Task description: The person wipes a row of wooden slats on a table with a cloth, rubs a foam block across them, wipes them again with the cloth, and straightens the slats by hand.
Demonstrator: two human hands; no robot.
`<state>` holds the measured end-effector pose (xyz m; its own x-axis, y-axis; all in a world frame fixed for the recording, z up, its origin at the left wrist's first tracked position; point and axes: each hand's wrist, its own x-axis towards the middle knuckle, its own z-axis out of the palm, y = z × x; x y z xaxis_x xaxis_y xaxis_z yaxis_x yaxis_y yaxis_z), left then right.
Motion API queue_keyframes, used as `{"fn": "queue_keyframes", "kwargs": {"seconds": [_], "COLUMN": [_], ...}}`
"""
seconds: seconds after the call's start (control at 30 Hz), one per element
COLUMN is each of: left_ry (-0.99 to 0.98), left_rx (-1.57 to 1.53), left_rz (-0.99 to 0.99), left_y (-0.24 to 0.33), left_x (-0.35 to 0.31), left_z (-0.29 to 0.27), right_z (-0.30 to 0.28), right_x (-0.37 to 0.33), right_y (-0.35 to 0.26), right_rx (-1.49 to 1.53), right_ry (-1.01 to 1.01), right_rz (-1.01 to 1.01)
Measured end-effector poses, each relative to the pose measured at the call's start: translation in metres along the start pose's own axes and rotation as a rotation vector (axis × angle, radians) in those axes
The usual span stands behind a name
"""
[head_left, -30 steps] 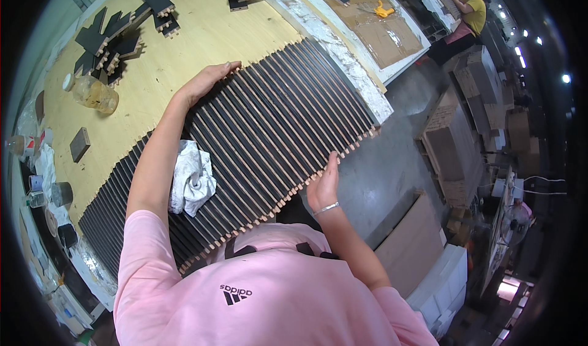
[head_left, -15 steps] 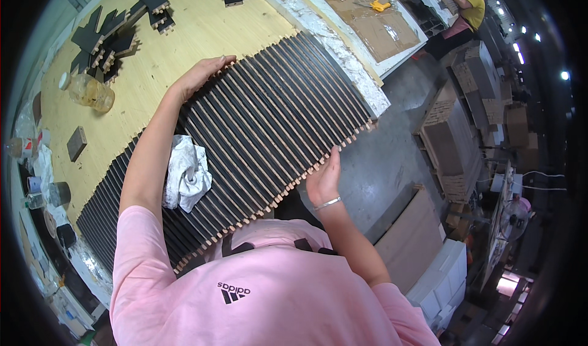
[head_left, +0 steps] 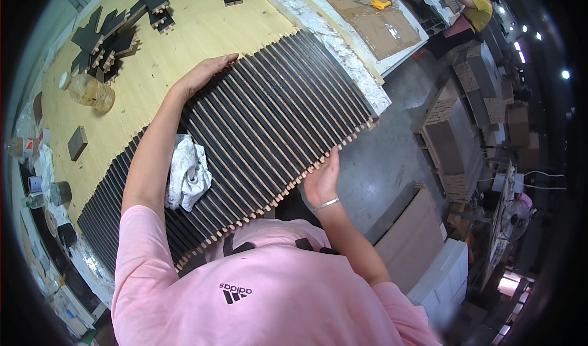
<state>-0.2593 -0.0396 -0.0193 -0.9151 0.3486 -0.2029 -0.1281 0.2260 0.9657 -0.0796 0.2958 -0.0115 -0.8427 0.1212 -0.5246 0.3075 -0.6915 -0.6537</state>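
A long row of dark wooden slats (head_left: 269, 107) stands side by side across the table, with pale dowel-like ends sticking out along both edges. My left hand (head_left: 205, 76) reaches over the row and lies along its far edge, fingers stretched out against the slat ends. At the near edge, my right hand (head_left: 323, 180) rests its outstretched fingers against the pale ends, palm turned toward the row; a bracelet circles that wrist. Neither hand is wrapped round a slat. A crumpled white, stained cloth (head_left: 188, 177) sits on top of the slats beside my left forearm.
Dark wooden pieces (head_left: 101, 42) lie piled on the pale tabletop (head_left: 138, 88), near a plastic bottle of yellowish liquid (head_left: 90, 93) and a small dark block (head_left: 78, 143). A yellow-handled tool (head_left: 380, 3) lies on cardboard. Stacked boards (head_left: 450, 144) stand right; a person (head_left: 474, 12) works beyond.
Both hands keep nearly the same places on the slats. The view has shifted very slightly. The far person has moved a little to the right.
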Motion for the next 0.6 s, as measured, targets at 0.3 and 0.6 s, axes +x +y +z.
{"fn": "queue_keyframes", "kwargs": {"seconds": [0.3,0.6], "left_ry": [0.045,0.010], "left_rx": [-0.029,0.004], "left_rz": [-0.067,-0.021], "left_y": [0.039,0.019], "left_x": [0.016,0.032], "left_z": [0.014,0.017], "right_z": [-0.011,0.001], "right_x": [0.030,0.046], "right_y": [-0.030,-0.021], "right_rx": [-0.023,-0.114], "right_ry": [0.054,0.219], "right_rz": [-0.156,-0.111]}}
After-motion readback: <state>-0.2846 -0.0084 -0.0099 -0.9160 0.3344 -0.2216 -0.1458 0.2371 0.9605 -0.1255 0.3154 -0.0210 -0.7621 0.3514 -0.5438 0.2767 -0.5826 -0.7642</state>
